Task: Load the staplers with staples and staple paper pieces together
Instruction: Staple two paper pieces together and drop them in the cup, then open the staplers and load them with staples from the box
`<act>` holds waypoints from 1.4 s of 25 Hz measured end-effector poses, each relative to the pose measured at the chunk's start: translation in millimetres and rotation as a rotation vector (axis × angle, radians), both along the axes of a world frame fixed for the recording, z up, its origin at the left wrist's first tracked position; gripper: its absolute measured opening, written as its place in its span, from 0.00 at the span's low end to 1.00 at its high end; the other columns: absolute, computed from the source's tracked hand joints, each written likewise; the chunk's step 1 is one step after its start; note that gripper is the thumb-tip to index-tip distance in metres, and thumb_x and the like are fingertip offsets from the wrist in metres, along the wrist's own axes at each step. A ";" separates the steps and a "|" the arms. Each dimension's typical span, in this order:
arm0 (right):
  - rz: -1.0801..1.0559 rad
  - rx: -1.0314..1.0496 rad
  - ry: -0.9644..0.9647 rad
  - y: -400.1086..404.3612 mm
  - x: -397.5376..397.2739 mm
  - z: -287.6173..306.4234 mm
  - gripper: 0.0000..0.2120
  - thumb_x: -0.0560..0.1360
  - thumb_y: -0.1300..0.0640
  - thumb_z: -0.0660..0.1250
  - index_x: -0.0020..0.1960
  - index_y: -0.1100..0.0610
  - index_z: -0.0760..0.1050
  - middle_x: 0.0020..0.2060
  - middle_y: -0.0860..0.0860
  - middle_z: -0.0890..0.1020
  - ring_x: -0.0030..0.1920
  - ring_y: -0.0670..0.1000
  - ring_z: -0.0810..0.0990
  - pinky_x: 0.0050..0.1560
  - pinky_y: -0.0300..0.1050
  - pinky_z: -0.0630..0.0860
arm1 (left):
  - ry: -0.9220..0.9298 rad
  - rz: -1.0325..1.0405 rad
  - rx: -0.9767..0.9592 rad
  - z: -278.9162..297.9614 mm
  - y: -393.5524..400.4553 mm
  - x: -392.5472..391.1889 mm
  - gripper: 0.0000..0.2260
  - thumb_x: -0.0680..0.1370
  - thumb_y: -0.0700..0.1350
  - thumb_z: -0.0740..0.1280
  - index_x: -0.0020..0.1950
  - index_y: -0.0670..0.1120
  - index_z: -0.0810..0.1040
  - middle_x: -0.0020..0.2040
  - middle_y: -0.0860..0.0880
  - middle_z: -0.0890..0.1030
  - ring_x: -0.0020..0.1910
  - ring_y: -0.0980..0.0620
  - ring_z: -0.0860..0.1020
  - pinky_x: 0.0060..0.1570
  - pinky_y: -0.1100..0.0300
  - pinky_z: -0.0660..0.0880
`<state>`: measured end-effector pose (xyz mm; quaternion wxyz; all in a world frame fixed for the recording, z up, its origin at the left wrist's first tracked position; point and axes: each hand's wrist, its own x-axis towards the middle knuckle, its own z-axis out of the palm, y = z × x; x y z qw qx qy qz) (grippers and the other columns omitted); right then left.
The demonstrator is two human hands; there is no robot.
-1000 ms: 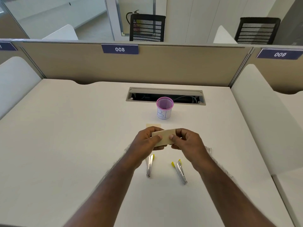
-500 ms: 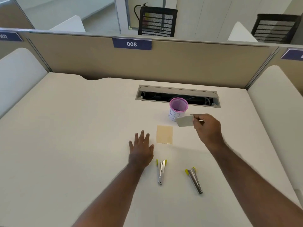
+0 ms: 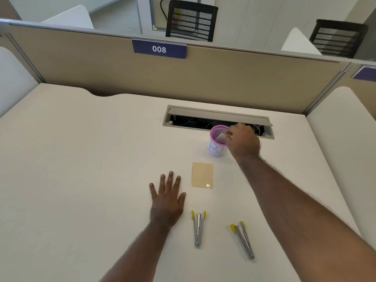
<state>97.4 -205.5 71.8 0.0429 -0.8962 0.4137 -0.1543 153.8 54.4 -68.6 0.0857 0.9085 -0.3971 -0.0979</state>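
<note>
Nearby, two staplers [image 3: 199, 227] [image 3: 242, 239], one paper piece [image 3: 202, 175], one cup [image 3: 217, 143].

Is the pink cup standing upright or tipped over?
Upright. The cup stands on its base on the desk, rim upward, with the right hand holding paper at its mouth.

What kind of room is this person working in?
Most likely an open-plan office. The white desk is fenced by a beige partition carrying a numbered "008" sign, black mesh chairs stand beyond it, and a cable hatch is set into the desktop.
</note>
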 end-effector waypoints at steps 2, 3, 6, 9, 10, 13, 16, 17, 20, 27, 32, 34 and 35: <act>0.044 -0.048 0.107 0.2 6.1 -5.1 0.13 0.80 0.52 0.61 0.57 0.53 0.82 0.55 0.53 0.81 0.55 0.56 0.77 0.42 0.45 0.70 | 0.006 0.008 -0.008 -0.5 0.2 1.0 0.27 0.79 0.57 0.48 0.77 0.50 0.62 0.79 0.48 0.59 0.78 0.42 0.57 0.72 0.33 0.52; 0.059 -0.070 0.151 0.3 8.0 -6.9 0.13 0.80 0.51 0.60 0.57 0.53 0.82 0.55 0.53 0.81 0.54 0.56 0.77 0.43 0.46 0.71 | 0.003 0.010 -0.012 -0.7 0.4 0.7 0.27 0.80 0.57 0.48 0.78 0.50 0.61 0.80 0.48 0.57 0.78 0.43 0.55 0.72 0.34 0.50; 0.067 -0.124 0.255 1.6 10.9 -10.2 0.16 0.82 0.50 0.58 0.58 0.55 0.81 0.55 0.54 0.81 0.54 0.56 0.77 0.47 0.49 0.71 | 0.002 0.016 -0.037 -2.1 1.0 1.2 0.26 0.81 0.57 0.51 0.79 0.51 0.57 0.81 0.50 0.53 0.79 0.45 0.50 0.74 0.35 0.45; 0.059 -0.089 0.203 6.5 6.4 -8.2 0.16 0.81 0.51 0.58 0.58 0.56 0.81 0.56 0.55 0.81 0.54 0.57 0.77 0.51 0.50 0.73 | 0.021 0.023 -0.057 -0.4 0.9 1.1 0.26 0.81 0.56 0.54 0.79 0.52 0.57 0.81 0.50 0.53 0.79 0.45 0.50 0.74 0.36 0.43; 0.059 -0.053 0.122 10.5 1.8 -6.0 0.15 0.80 0.52 0.59 0.57 0.55 0.82 0.55 0.55 0.81 0.54 0.57 0.78 0.51 0.50 0.74 | 0.034 0.025 -0.062 0.8 0.8 0.7 0.26 0.81 0.56 0.55 0.79 0.51 0.58 0.81 0.50 0.53 0.79 0.45 0.49 0.74 0.36 0.43; 0.117 0.167 -0.170 44.6 -27.8 -10.9 0.10 0.77 0.56 0.64 0.52 0.53 0.83 0.51 0.53 0.81 0.54 0.57 0.77 0.55 0.53 0.75 | 0.088 0.015 -0.057 4.8 2.2 3.9 0.27 0.81 0.55 0.55 0.79 0.52 0.55 0.81 0.51 0.49 0.80 0.47 0.45 0.74 0.38 0.39; 0.159 0.457 -0.203 104.3 -70.3 -46.0 0.10 0.75 0.57 0.67 0.53 0.50 0.82 0.49 0.49 0.81 0.53 0.53 0.79 0.56 0.51 0.76 | 0.228 0.067 -0.130 20.3 1.3 7.0 0.30 0.80 0.49 0.60 0.80 0.50 0.52 0.81 0.50 0.49 0.79 0.48 0.46 0.75 0.42 0.42; 0.125 0.567 -0.172 123.2 -83.7 -60.8 0.11 0.74 0.57 0.67 0.55 0.50 0.81 0.49 0.48 0.80 0.51 0.52 0.79 0.56 0.51 0.76 | 0.276 0.129 -0.214 28.4 0.6 3.5 0.31 0.78 0.46 0.62 0.79 0.48 0.54 0.80 0.47 0.54 0.79 0.47 0.51 0.76 0.45 0.47; -0.027 0.772 -0.070 170.6 -114.2 -97.1 0.18 0.74 0.54 0.69 0.63 0.52 0.75 0.48 0.47 0.77 0.51 0.50 0.80 0.55 0.43 0.74 | 0.395 0.295 -0.403 46.0 6.4 -29.1 0.25 0.76 0.41 0.64 0.73 0.45 0.67 0.67 0.45 0.71 0.66 0.43 0.71 0.66 0.54 0.65; -0.151 0.889 -0.130 206.0 -115.5 -105.9 0.16 0.73 0.51 0.69 0.59 0.52 0.77 0.47 0.48 0.80 0.46 0.47 0.79 0.44 0.44 0.75 | 0.836 0.292 -0.325 49.7 23.2 -84.6 0.12 0.74 0.39 0.61 0.54 0.47 0.80 0.50 0.46 0.78 0.42 0.58 0.76 0.35 0.72 0.70; -0.196 0.876 -0.207 217.1 -118.7 -103.7 0.15 0.74 0.53 0.68 0.61 0.48 0.75 0.51 0.44 0.79 0.51 0.45 0.79 0.47 0.41 0.74 | 1.062 0.465 -0.434 59.0 28.5 -85.3 0.13 0.74 0.38 0.62 0.57 0.47 0.75 0.47 0.49 0.79 0.48 0.50 0.81 0.47 0.51 0.82; -0.236 0.934 -0.295 217.8 -118.3 -97.4 0.13 0.75 0.53 0.68 0.59 0.46 0.74 0.45 0.41 0.82 0.46 0.43 0.82 0.42 0.41 0.76 | 1.149 0.493 -0.472 59.5 31.9 -84.4 0.12 0.76 0.41 0.64 0.59 0.47 0.73 0.51 0.46 0.79 0.51 0.47 0.82 0.51 0.46 0.81; -0.249 0.970 -0.337 217.3 -118.2 -93.5 0.13 0.75 0.53 0.69 0.58 0.46 0.74 0.43 0.42 0.83 0.43 0.43 0.83 0.40 0.43 0.77 | 1.186 0.499 -0.494 60.5 33.9 -83.2 0.11 0.77 0.41 0.66 0.59 0.47 0.72 0.51 0.45 0.80 0.50 0.47 0.83 0.50 0.48 0.82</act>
